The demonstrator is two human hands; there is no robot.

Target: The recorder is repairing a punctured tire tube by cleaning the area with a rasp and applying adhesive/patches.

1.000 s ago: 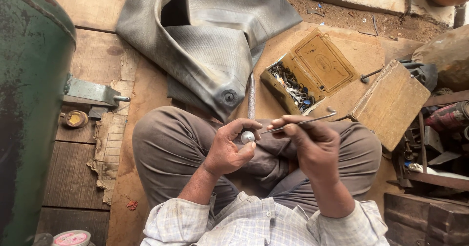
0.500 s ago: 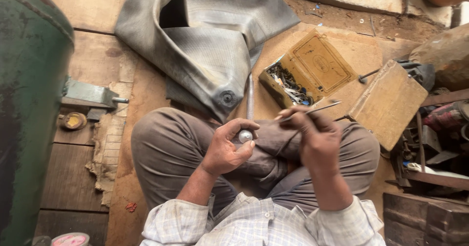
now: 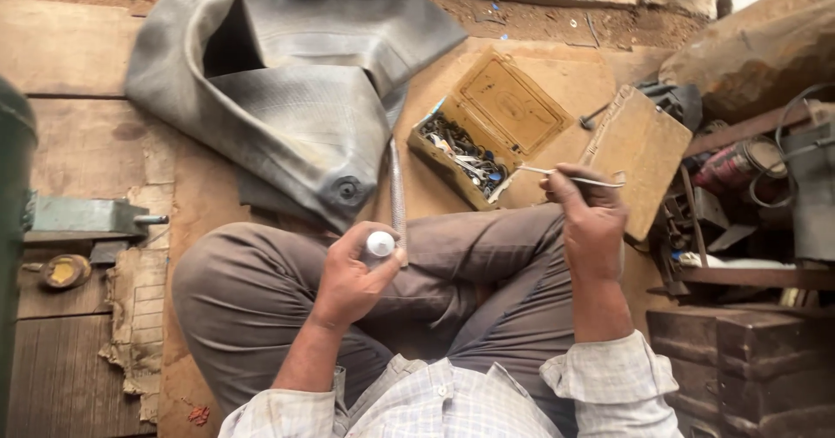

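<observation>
Head view: a large grey rubber inner tube point(image 3: 287, 99) is spread on the wooden floor point(image 3: 78, 55), and just beside it an open wooden box point(image 3: 487, 133) of small metal parts is seen. A small white-capped tube point(image 3: 380, 244) is gripped in the closed left hand point(image 3: 352, 277) over the knee. A thin metal rod point(image 3: 570, 177) is pinched between the fingers of the right hand point(image 3: 591, 220), near the box.

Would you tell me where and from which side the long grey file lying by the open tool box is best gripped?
Grip the file near its bare far end, coming from above: it lies flat on the board, its near end sits by the left hand and knee, and the rubber tube crowds one side.
</observation>
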